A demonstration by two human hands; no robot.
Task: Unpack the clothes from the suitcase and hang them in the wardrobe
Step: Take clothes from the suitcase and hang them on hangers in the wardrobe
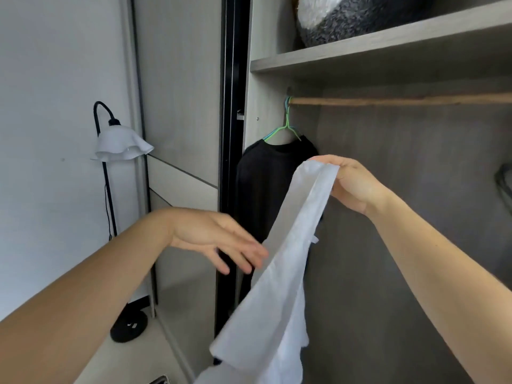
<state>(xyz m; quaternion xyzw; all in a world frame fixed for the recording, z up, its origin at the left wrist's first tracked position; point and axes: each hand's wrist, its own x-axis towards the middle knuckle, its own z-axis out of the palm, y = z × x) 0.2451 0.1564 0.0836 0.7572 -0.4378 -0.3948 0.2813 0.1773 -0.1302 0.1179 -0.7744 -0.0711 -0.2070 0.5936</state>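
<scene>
Both hands are raised in front of the open wardrobe [260, 106]. Lower and nearer, the left hand [219, 236] is flat and relaxed, palm down, its fingers [249, 261] straight and slightly spread, holding nothing. The fingertips reach just beside the left edge of a white garment [279, 273]; motion blur hides whether they touch the cloth.

Higher and further in, the right hand [352, 184] pinches the top edge of that garment between thumb and curled fingers. From this grip the white cloth hangs in a long, loosely folded band, slanting down and to the left between the two forearms and widening until it runs off the bottom of the frame. It is on no hanger.

Behind the cloth, inside the wardrobe, a black shirt [263, 184] hangs at the far left end of a wooden rail [401, 100], close against the wardrobe's side panel. It hangs from thin green and blue hangers [288, 128] whose hooks sit bunched together on the rail. The white garment partly covers the shirt's right side. At the right edge of the frame a dark object shows against the grey back panel, too cut off to identify.

Above the rail runs a pale shelf [388, 48], and on it rests a fuzzy grey and white cushion [360, 18].

Left of the opening stands the sliding door [180, 79] with its black edge. Beyond it, a floor lamp [122, 142] with a black stem, round base and white ruffled shade stands against the pale wall [41, 79].
</scene>
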